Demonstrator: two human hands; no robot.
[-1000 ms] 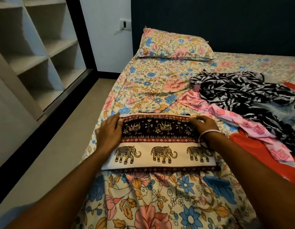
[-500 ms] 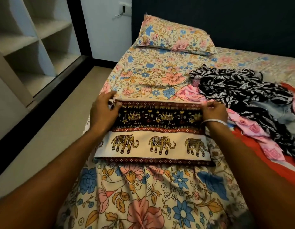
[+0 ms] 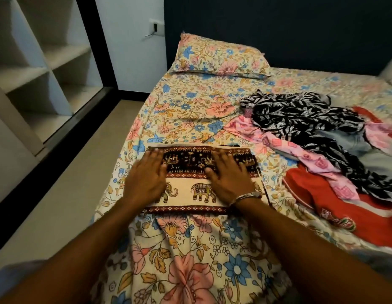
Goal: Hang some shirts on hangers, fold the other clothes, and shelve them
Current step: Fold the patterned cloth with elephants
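A folded cloth with an elephant print (image 3: 190, 163), dark brown above and cream below, lies flat on the floral bed (image 3: 190, 102) near its front left side. My left hand (image 3: 146, 176) presses flat on the cloth's left part, fingers straight. My right hand (image 3: 228, 174), with a silver bangle at the wrist, lies flat on its right half. To the right sits a heap of unfolded clothes: a black-and-white zebra-print garment (image 3: 300, 115), a pink patterned piece (image 3: 300, 150) and a red garment (image 3: 322, 194).
Open wardrobe shelves (image 3: 48, 62) stand at the left behind a black frame, across a strip of beige floor (image 3: 59, 205). A floral pillow (image 3: 219, 55) lies at the bed's head against a dark wall. A grey-blue garment (image 3: 355, 143) lies within the heap.
Both hands let go of the cloth's far edge and now lie flat on top of it, closer together. The cloth looks narrower than before.
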